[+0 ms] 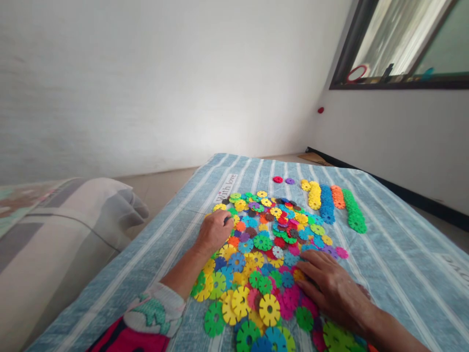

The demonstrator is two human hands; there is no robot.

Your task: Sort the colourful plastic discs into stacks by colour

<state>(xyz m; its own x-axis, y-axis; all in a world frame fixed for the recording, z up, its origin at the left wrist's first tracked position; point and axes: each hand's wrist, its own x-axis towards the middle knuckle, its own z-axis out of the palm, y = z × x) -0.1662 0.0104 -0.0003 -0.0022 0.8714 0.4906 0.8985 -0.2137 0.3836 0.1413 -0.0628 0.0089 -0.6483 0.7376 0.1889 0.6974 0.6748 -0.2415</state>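
Note:
A wide heap of notched plastic discs (262, 242) in many colours lies spread over the striped blue cloth (146, 274). At the heap's left edge, my left hand (215, 230) is closed, thumb and fingers drawn together. A small dark spot shows at its fingertips, but I cannot make out what it is. My right hand (328, 281) lies palm down on the heap's right side, its fingers stretched out over pink and yellow discs. Beyond it, overlapping discs form rows of one colour each: yellow (314, 195), blue (327, 204), orange (337, 197) and green (354, 211).
A single red disc (277, 180) and a purple disc (289, 181) lie apart behind the heap. Left of the cloth-covered surface is a draped, striped fabric (84, 230). White walls stand behind, with a dark-framed window (403, 44) at the upper right.

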